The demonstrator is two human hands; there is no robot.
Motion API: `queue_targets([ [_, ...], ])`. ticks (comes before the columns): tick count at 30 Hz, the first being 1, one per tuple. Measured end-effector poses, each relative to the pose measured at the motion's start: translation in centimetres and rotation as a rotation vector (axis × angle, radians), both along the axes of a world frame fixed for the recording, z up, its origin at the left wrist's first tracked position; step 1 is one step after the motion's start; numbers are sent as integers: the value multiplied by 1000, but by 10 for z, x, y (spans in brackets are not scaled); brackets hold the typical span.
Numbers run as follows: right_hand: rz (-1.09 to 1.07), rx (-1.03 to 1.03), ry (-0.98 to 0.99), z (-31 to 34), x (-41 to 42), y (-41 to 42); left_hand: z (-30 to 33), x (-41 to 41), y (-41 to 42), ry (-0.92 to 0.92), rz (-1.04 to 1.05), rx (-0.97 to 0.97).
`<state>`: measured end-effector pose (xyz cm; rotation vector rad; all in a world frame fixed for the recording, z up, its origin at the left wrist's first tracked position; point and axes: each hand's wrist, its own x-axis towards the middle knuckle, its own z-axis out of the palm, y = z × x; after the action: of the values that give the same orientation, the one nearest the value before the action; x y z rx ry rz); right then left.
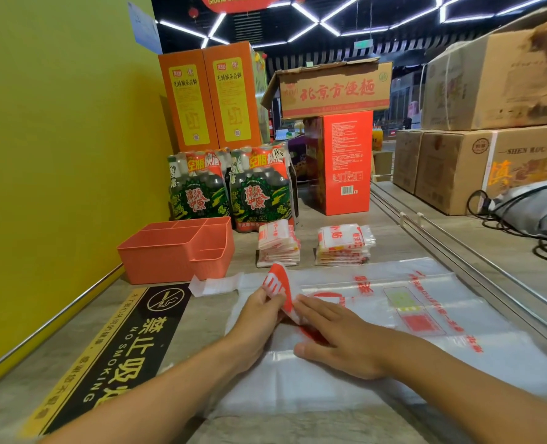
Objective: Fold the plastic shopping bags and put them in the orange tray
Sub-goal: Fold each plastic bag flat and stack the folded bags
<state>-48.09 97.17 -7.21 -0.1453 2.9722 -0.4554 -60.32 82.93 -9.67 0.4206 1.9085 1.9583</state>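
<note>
Lying flat on counter under both hands: 1 clear plastic shopping bag (393,315), thin, crinkly, red print. Left hand (259,315) pinching its lifted red corner; right hand (336,334) pressing flat, fingers straight. Beyond: 2 stacks folded bags (278,243) (344,243). 1 orange tray (156,261), ribbed, w/ compartments, far left.

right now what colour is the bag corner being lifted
Orange-red with white stripes, on the bag corner the left hand pinches; head view.

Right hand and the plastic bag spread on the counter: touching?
Touching. The head view shows the right hand lying flat, fingers straight, pressed on the plastic bag, while the left hand pinches its lifted corner.
</note>
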Motion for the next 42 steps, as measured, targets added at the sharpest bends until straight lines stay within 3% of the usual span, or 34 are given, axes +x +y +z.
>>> queue_targets([
  [4,15,32,6,1,3,2,8,-6,-13,202,244,-101],
  [7,-3,49,-3,-1,6,5,15,-9,-23,368,277,-153],
  [11,-9,61,-48,-2,7,3,8,-15,-30,631,128,-279],
  [16,-9,50,-40,-4,5,4,-13,-25,-36,1073,-211,-720],
  [23,-5,40,-42,-3,5,5,-7,-18,-36,1028,-405,-1017],
  [31,2,-10,87,-2,1,3,-5,-15,-35,999,-504,-1112],
  [36,16,49,0,-8,-4,-1,-2,-13,-37,933,-482,-1108],
  [42,4,71,13,-9,-3,-2,-4,-18,-39,733,-253,-1129],
])
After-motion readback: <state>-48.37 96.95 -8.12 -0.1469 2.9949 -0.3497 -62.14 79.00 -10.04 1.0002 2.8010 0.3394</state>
